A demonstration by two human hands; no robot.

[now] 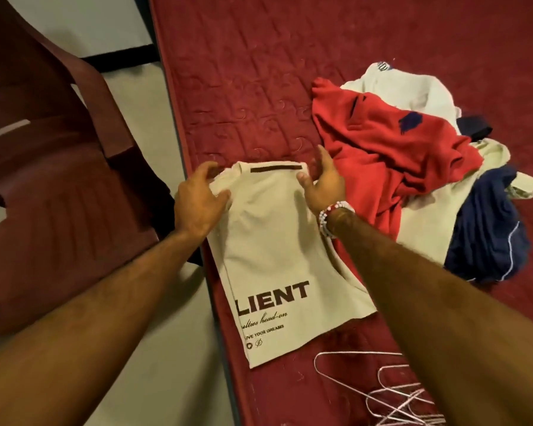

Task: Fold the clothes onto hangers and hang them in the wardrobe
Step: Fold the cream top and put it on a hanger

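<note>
The cream fabric T-shirt [271,241] printed with dark brown lettering lies folded into a narrow strip on the dark red quilted mattress [259,87], its far end between the two hands. This looks like the stage of squaring the fold before it goes over a hanger. The left hand [202,198] curls over the strip's far left corner, thumb on top and fingers round the edge, gripping the cloth, probably to stop the fold from springing open. The right hand [323,179], which has a red and white beaded bracelet [333,216] at the wrist, is open at the far right corner with its fingers straight. Whether it touches the cloth is unclear. The thin pale wire hangers [391,392] lie beneath the right forearm, close enough to pick up next. Beyond the right hand is the heap of red, white and navy clothes [391,155], not yet folded. A maroon plastic chair [59,179] stands left of the left hand. No wardrobe is in view.
</note>
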